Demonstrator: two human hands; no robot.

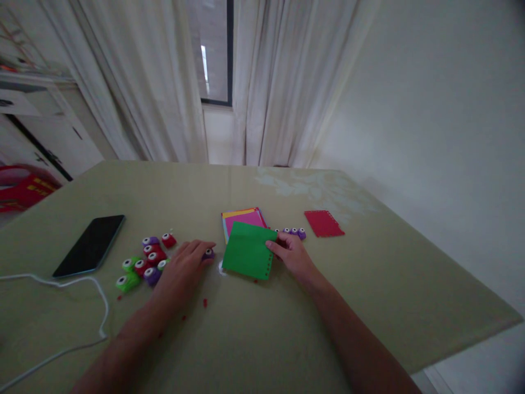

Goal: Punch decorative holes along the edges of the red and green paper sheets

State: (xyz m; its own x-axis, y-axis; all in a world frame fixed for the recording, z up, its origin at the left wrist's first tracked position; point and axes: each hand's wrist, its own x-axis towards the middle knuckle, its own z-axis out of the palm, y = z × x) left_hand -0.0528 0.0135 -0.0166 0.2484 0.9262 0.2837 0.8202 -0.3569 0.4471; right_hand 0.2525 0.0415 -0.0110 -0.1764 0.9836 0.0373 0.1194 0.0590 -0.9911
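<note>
My right hand (289, 254) pinches the right edge of a green paper sheet (246, 250) with small holes along that side. The sheet is tilted and partly covers a stack of coloured paper sheets (246, 219), pink on top. My left hand (184, 268) has its fingers closed around a small purple one-eyed figure (209, 253) at the table surface. Left of that hand lies a cluster of red, green and purple one-eyed figures (152, 257), some hidden behind it. Behind my right hand sits a row of purple figures (294, 232), partly hidden.
A red paper sheet (324, 223) lies to the right on the table (394, 268). At the left are a dark tablet (90, 246) and a white cable (102, 306). Red scraps (205, 302) lie near my left forearm. A clear round thing (222, 268) is beside the green sheet.
</note>
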